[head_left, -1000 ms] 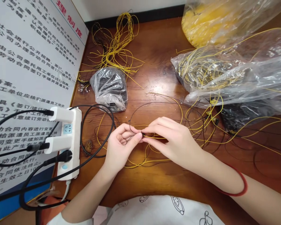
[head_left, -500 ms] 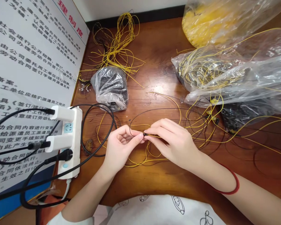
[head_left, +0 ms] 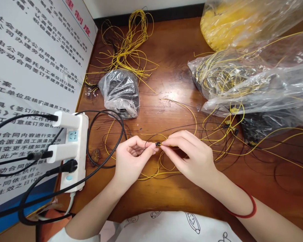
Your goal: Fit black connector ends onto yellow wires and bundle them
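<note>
My left hand [head_left: 133, 159] is closed, thumb and forefinger pinching a small black connector-like piece [head_left: 158, 144] at the middle of the table. From its right side my right hand [head_left: 192, 154] pinches thin wires between thumb and fingertips, close against the piece. A yellow wire [head_left: 154, 134] and a thin black wire run just behind the fingertips. More yellow wires [head_left: 158, 173] loop on the wood below and right of my hands. Exactly how the wires meet the black piece is too small to tell.
A white power strip [head_left: 73, 151] with plugs and black cables stands at left, by a printed board [head_left: 40, 67]. Behind lie a bundle of yellow wires [head_left: 131, 50] and a bagged black lump [head_left: 120, 92]. Plastic bags of wire [head_left: 224, 74] and yellow material [head_left: 219, 27] fill the right back.
My right fingertips have drawn slightly right, so more of the black piece shows between the hands. The thin black wire's loop has flattened, and a yellow wire end now shows behind the fingers.
</note>
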`<state>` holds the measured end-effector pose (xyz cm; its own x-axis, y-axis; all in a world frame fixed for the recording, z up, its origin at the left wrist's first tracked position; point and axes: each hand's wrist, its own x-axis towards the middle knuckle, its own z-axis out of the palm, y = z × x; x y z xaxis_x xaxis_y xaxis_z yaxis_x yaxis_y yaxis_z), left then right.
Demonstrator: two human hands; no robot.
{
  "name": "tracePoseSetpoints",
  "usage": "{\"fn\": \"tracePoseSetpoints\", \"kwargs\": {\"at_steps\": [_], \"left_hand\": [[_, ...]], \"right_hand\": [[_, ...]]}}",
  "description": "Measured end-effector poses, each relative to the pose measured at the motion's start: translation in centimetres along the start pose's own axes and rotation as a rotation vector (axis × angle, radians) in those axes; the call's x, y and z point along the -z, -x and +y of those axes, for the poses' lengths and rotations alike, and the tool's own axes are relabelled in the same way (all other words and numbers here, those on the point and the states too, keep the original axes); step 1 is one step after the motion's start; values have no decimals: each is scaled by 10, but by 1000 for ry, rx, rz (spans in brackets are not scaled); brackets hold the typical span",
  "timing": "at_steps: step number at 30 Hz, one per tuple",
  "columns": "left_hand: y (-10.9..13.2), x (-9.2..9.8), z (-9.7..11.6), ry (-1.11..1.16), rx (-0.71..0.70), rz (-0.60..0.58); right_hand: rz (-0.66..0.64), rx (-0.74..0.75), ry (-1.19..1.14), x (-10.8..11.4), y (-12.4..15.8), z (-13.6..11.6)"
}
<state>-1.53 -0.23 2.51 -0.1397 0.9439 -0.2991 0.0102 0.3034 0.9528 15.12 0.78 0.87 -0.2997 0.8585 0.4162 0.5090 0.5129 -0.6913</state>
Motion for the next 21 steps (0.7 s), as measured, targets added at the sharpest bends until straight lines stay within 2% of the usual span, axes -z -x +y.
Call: {"fn": "tracePoseSetpoints", "kwargs": {"at_steps": [12, 21], "left_hand": [[2, -1, 1, -71, -66, 10], [8, -1, -2, -49, -79, 22]], "right_hand": [[67, -52, 81, -8, 3, -12], [83, -99, 16, -7, 7, -13]]}}
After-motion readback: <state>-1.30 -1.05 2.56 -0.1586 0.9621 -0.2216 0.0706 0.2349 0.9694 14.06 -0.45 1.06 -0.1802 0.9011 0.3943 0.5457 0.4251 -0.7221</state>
